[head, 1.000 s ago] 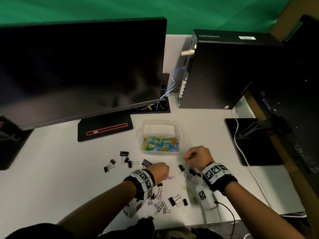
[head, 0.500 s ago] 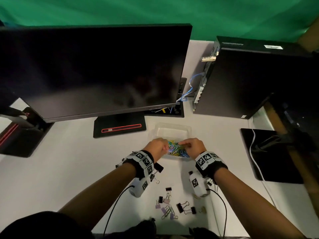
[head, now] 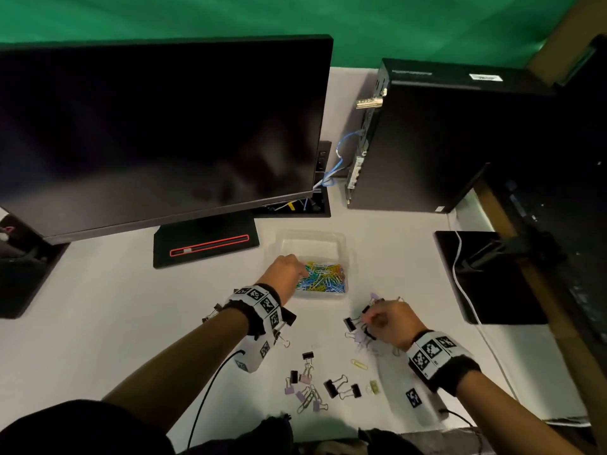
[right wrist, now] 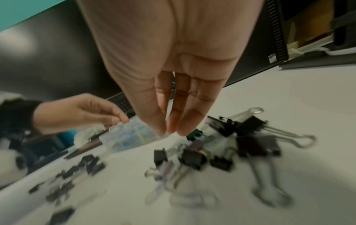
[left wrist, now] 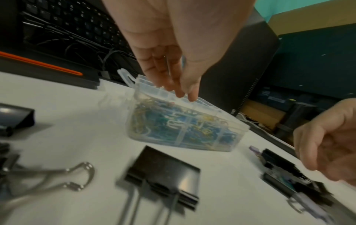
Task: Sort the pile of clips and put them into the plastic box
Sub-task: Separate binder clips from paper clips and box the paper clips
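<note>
A clear plastic box point(head: 341, 244) stands on the white table, its near half full of coloured paper clips point(head: 323, 279). My left hand point(head: 300, 274) reaches over the box's left side. In the left wrist view its straight fingers point(left wrist: 185, 94) touch the box point(left wrist: 192, 132) at the rim, and I see nothing plainly held. My right hand point(head: 369, 320) hovers over a small heap of black and lilac binder clips point(head: 353, 326) right of and below the box. Its fingertips point(right wrist: 169, 130) point down close together just above those clips point(right wrist: 250, 143), empty.
More binder clips point(head: 335, 387) and a yellow paper clip point(head: 359, 363) lie near the front edge. A monitor point(head: 157, 133) on its base point(head: 207, 247) stands behind left, a computer tower point(head: 443, 142) behind right. A black pad with a white cable point(head: 492, 284) lies right.
A second ago both hands were curled at the pile, then both went over the box. Now my right hand is back down at the binder clips; my left stays at the box.
</note>
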